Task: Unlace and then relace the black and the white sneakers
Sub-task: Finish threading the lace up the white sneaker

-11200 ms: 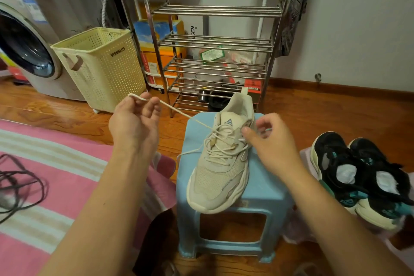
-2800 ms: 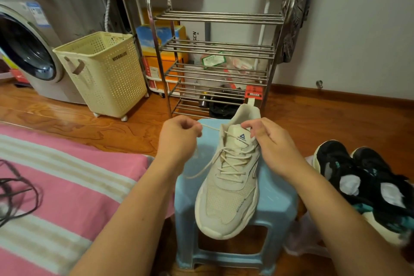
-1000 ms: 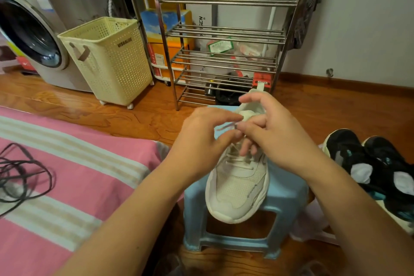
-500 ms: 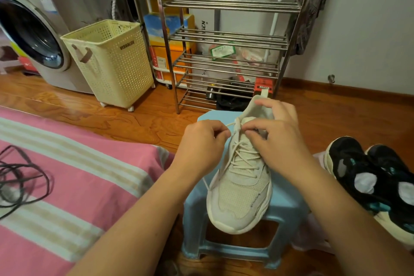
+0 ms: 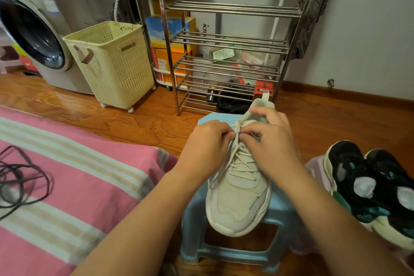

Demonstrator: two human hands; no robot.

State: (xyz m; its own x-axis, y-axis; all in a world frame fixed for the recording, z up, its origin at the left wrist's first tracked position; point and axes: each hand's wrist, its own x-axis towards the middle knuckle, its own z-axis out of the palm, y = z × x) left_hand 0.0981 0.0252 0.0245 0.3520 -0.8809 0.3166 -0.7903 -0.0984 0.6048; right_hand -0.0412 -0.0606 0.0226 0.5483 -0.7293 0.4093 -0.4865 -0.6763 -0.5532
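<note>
Closest to the camera, both forearms reach in from the bottom edge toward a light blue plastic stool. On the left there's a bed with a pink and cream striped cover, and a black cable lies loosely coiled on it.

The white sneaker sits on top of the stool, toe pointing back at the camera, heel toward the wall. Its laces are crisscrossed up most of the eyelets, and one loose end trails down the shoe's left side.

The left hand is at the top of the lacing with its fingers curled, pinching the lace. The right hand is right against it: thumb and forefinger pinch the lace near the tongue, while the other fingers curl over the collar of the shoe. So both hands are clamped on lace, basically touching each other.

Off to the right, the pair of black sneakers with teal bits and cream soles sits side by side on something pale lilac; can't tell what it is.

Further back on the wood floor: a cream perforated laundry basket, a metal shoe rack against the wall with boxes behind it, and a washing machine at the far left.
</note>
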